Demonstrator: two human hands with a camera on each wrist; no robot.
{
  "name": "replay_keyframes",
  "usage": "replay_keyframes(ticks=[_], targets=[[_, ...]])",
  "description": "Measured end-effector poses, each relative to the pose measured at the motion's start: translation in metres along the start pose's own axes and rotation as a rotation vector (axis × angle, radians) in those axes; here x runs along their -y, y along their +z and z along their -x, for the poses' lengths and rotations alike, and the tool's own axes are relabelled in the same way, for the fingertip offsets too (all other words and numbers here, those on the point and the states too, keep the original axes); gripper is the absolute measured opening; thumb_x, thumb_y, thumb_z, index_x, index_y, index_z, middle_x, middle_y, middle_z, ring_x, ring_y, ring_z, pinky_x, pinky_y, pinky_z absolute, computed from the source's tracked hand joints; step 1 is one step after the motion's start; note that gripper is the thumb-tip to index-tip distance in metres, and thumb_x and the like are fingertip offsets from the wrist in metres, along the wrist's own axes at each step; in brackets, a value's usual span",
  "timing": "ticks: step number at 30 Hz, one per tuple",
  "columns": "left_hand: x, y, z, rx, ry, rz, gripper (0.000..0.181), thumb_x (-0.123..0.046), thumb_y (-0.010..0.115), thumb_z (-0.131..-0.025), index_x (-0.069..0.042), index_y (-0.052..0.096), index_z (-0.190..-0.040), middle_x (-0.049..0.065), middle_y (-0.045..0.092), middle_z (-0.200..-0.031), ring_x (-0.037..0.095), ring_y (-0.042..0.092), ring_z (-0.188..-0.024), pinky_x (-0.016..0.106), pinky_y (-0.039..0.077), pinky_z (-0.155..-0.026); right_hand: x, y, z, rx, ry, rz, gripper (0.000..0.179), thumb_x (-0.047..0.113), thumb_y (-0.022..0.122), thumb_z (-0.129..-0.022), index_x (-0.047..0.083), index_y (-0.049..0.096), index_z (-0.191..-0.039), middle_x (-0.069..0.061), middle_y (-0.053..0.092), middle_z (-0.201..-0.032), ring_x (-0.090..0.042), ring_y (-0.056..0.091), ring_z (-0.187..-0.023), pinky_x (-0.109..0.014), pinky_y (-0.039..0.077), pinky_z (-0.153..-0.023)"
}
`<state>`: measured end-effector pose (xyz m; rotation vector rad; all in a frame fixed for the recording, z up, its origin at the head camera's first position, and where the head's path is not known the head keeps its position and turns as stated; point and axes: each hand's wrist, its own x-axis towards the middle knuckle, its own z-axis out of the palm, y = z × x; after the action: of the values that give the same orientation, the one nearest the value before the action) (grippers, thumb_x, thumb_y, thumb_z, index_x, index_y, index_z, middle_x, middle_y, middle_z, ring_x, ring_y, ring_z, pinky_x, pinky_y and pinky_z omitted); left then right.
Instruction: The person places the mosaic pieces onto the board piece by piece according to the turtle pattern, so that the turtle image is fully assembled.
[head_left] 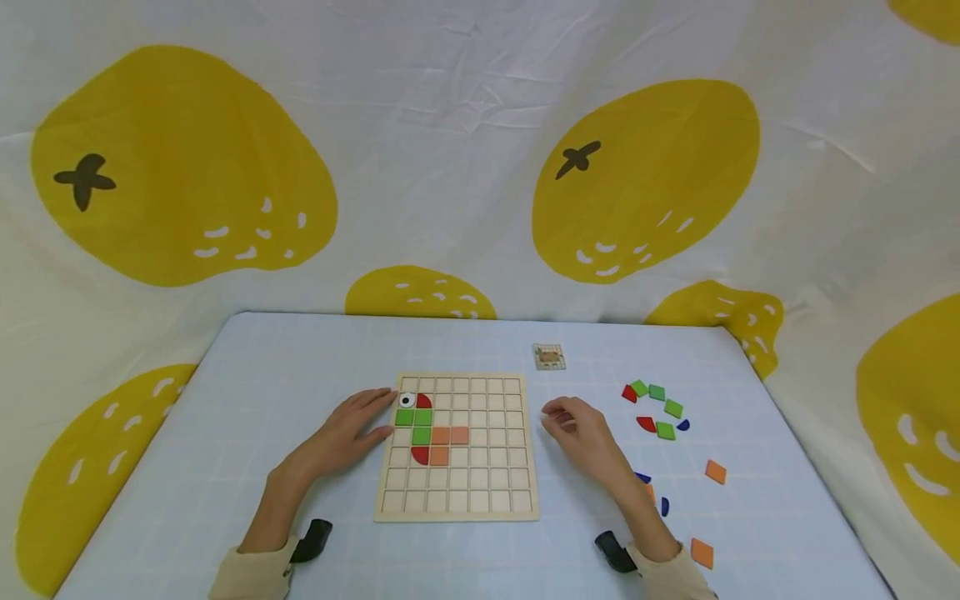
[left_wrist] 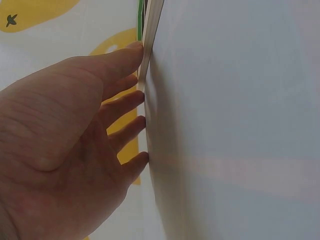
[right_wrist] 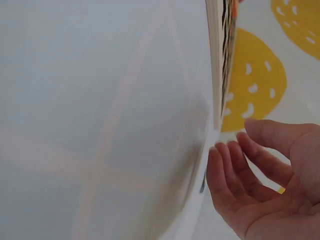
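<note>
A wooden grid board lies mid-table. Toward its left side sit a round eye piece, a red rounded piece, several green squares, a second red rounded piece and several orange squares. My left hand rests at the board's left edge, with thumb and fingertips right at the rim in the left wrist view. To the right of the board, my right hand hovers low over the table. Its fingers bend loosely and hold nothing, as the right wrist view shows.
Beyond the board lies a small patterned card. Loose green squares, red pieces, blue rounded pieces and orange squares are scattered at the right, some partly behind my right forearm. A lemon-print cloth hangs behind the table.
</note>
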<state>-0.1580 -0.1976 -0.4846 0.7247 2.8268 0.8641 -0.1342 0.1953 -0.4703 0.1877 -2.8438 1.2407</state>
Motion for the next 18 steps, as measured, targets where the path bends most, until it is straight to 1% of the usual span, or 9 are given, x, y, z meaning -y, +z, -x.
replay_keyframes(ticks=[7, 15, 17, 18], targets=[[-0.001, -0.001, 0.000, 0.000, -0.008, -0.004, 0.058, -0.021, 0.066, -0.102, -0.002, 0.047, -0.153, 0.021, 0.047, -0.154, 0.045, 0.037, -0.144, 0.065, 0.030, -0.116, -0.017, -0.024, 0.007, -0.031, 0.098, 0.038, 0.021, 0.012, 0.073, -0.097, 0.005, 0.070, -0.117, -0.006, 0.069, -0.108, -0.022, 0.064, -0.100, -0.041, 0.059, -0.092], [-0.001, 0.000, 0.000, -0.010, -0.007, -0.013, 0.059, -0.024, 0.067, -0.102, -0.003, 0.047, -0.153, 0.020, 0.047, -0.154, 0.044, 0.038, -0.143, 0.065, 0.032, -0.115, -0.039, -0.052, 0.014, -0.080, 0.122, 0.078, 0.024, 0.014, 0.070, -0.099, 0.003, 0.068, -0.121, -0.010, 0.069, -0.111, -0.027, 0.065, -0.103, -0.043, 0.059, -0.091], [-0.002, 0.000, 0.000, -0.011, -0.007, -0.012, 0.059, -0.024, 0.067, -0.102, -0.003, 0.047, -0.153, 0.020, 0.047, -0.154, 0.044, 0.038, -0.143, 0.065, 0.031, -0.115, -0.045, -0.060, 0.017, -0.091, 0.129, 0.090, 0.026, 0.015, 0.070, -0.100, 0.002, 0.068, -0.122, -0.012, 0.069, -0.112, -0.028, 0.066, -0.104, -0.041, 0.060, -0.090], [-0.002, 0.000, 0.000, -0.012, -0.004, -0.013, 0.059, -0.024, 0.067, -0.102, -0.003, 0.047, -0.153, 0.020, 0.047, -0.154, 0.044, 0.038, -0.143, 0.065, 0.032, -0.115, -0.047, -0.064, 0.019, -0.095, 0.138, 0.097, 0.026, 0.015, 0.069, -0.100, 0.002, 0.067, -0.123, -0.012, 0.069, -0.112, -0.028, 0.066, -0.104, -0.038, 0.060, -0.090]])
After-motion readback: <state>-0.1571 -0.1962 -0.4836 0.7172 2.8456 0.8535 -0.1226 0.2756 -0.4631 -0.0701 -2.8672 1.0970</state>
